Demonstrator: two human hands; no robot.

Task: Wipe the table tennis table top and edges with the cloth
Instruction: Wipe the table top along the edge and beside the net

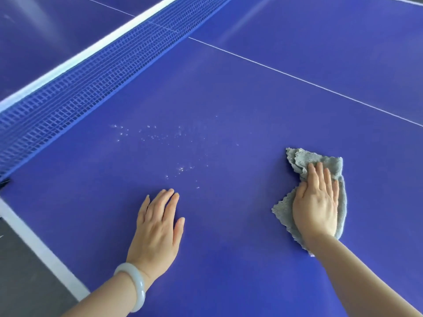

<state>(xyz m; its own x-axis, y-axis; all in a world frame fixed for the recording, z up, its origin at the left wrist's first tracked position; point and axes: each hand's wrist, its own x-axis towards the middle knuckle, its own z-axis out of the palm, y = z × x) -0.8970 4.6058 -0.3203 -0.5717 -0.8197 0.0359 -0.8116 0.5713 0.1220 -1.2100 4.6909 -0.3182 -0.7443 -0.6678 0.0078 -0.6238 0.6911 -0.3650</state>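
Observation:
The blue table tennis table top (229, 99) fills the view. A crumpled grey cloth (325, 163) lies on it at the lower right, and my right hand (317, 202) presses flat on the cloth with the fingers stretched out. My left hand (158, 227) rests flat on the bare surface to the left, fingers slightly apart, holding nothing, with a pale bangle on its wrist. A patch of small water droplets (160, 143) glints on the table between my left hand and the net.
The blue net (75, 88) with its white top band crosses the upper left. A thin white centre line (297, 78) runs across the right. The table's white-edged side (34, 243) lies at the lower left, with grey floor (20, 271) beyond it.

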